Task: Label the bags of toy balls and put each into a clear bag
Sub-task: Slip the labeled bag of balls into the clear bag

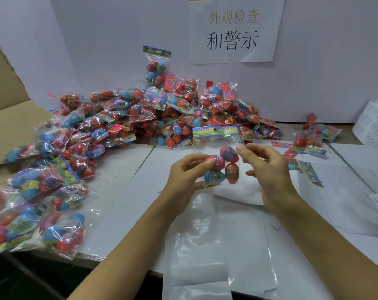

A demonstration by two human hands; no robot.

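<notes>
A bag of toy balls [223,164], with red and blue balls and a colourful header card on top, is held upright over the table's middle. My left hand [187,176] grips its left side, thumb and fingers curled round the balls. My right hand [268,169] is just right of the bag with fingers loosely spread; I cannot tell whether its fingertips touch the plastic. Below the hands lie flat clear bags [196,241] on the white table [123,191].
A big heap of ball bags [153,118] fills the back and left of the table. A few more bags [311,139] lie at the right. Label sheets [372,124] sit at the far right. A cardboard box [8,118] stands left. A paper sign [233,29] hangs on the wall.
</notes>
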